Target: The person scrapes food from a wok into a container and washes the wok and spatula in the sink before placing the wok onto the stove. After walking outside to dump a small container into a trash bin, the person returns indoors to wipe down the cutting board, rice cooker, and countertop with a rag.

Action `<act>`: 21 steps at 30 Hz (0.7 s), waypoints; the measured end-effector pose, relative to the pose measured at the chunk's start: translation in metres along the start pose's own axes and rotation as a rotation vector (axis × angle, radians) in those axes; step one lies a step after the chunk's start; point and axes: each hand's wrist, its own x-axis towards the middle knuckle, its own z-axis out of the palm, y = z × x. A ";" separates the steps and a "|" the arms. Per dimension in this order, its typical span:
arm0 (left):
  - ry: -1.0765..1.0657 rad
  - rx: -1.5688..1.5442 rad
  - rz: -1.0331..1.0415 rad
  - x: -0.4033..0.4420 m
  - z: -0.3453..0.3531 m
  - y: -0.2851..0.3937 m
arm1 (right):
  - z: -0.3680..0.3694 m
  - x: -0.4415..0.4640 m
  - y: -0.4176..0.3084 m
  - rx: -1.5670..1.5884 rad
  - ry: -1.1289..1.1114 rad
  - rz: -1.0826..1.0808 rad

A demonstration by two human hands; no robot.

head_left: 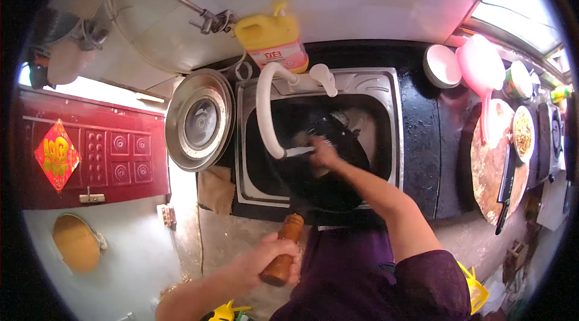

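Observation:
A dark wok (pixel 329 185) rests tilted in the steel sink (pixel 397 134), with its wooden handle (pixel 278 265) sticking out over the front edge. My left hand (pixel 283 254) is wrapped around that handle. Inside the wok, below the white curved faucet (pixel 265 116), my right hand (pixel 324 155) presses down with its fingers closed. Something pale shows by its fingertips, too blurred to name. Water from the faucet end falls close to the right hand.
Stacked metal basins (pixel 175 134) stand left of the sink, above a brown cloth (pixel 216 191). Behind is a yellow detergent jug (pixel 265 34). On the right are a white bowl (pixel 442 66), a pink ladle (pixel 480 64), and a round cutting board (pixel 485 167) with a cleaver (pixel 508 182).

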 end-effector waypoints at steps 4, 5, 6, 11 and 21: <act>-0.105 0.013 -0.025 0.006 -0.023 0.009 | -0.037 -0.065 -0.103 0.656 -0.209 -0.313; -0.099 0.021 -0.034 0.005 -0.025 0.010 | -0.050 -0.074 -0.094 0.626 -0.415 -0.376; -0.090 0.031 -0.039 0.004 -0.027 0.013 | -0.064 -0.079 -0.079 0.591 -0.618 -0.443; -0.011 0.129 -0.022 0.001 -0.021 0.021 | -0.106 -0.057 0.009 -0.544 -0.459 -0.128; 0.035 0.186 -0.056 -0.006 -0.012 0.030 | 0.003 0.040 -0.100 0.450 0.119 -0.067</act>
